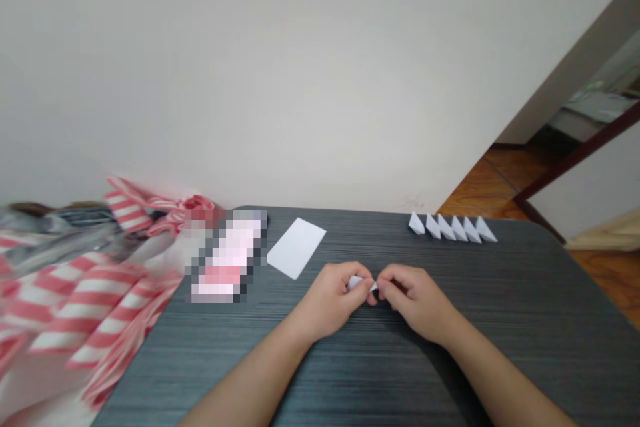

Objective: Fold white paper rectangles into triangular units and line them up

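Note:
My left hand (pixel 327 300) and my right hand (pixel 410 300) meet above the dark wood-grain table (pixel 400 373), with a small folded piece of white paper (pixel 356 283) pinched between their fingertips. Most of that paper is hidden by my fingers. A flat white paper rectangle (pixel 296 248) lies on the table just beyond my left hand. A row of several folded white paper triangles (pixel 453 228) stands along the far edge, up and to the right of my right hand.
A pixelated pink-and-white item (pixel 230 260) lies at the table's left side. A red-and-white striped bag (pixel 85 300) and grey fabric (pixel 60 237) bulge over the left edge. A white wall (pixel 280 67) rises behind the table, and a wooden floor (pixel 500 187) shows to the right.

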A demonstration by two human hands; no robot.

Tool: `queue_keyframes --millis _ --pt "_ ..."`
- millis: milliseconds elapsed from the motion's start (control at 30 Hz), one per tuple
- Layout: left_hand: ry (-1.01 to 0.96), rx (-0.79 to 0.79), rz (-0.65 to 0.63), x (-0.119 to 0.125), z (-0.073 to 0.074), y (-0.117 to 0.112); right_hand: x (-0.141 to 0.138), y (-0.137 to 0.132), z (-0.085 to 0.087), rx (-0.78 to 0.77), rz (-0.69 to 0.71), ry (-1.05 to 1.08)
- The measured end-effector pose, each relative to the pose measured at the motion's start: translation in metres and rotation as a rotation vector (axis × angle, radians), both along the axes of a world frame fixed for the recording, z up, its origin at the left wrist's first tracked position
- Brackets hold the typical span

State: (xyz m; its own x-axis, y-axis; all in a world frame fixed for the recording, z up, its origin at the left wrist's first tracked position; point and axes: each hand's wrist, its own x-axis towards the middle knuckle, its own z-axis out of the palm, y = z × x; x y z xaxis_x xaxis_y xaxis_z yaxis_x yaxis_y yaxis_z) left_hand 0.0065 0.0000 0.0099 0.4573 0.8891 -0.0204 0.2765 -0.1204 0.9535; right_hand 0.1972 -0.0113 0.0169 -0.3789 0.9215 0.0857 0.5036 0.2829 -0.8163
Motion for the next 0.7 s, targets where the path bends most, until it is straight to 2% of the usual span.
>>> queue_keyframes --millis 267,467,700 --pt "0.051 0.040 -0.016 -0.0006 0.0003 -0.0004 -0.0005 0.0031 -0.0032 0.025 0.008 -0.020" --pt "0.037 0.014 -0.011 -0.0002 -0.0005 -0.0005 0.0011 0.0023 -0.0048 0.057 0.019 -0.026" --pt "0.034 -0.007 0.011 0.0003 0.0009 -0.0001 -0.0004 0.0010 0.0001 0.066 0.042 -0.009"
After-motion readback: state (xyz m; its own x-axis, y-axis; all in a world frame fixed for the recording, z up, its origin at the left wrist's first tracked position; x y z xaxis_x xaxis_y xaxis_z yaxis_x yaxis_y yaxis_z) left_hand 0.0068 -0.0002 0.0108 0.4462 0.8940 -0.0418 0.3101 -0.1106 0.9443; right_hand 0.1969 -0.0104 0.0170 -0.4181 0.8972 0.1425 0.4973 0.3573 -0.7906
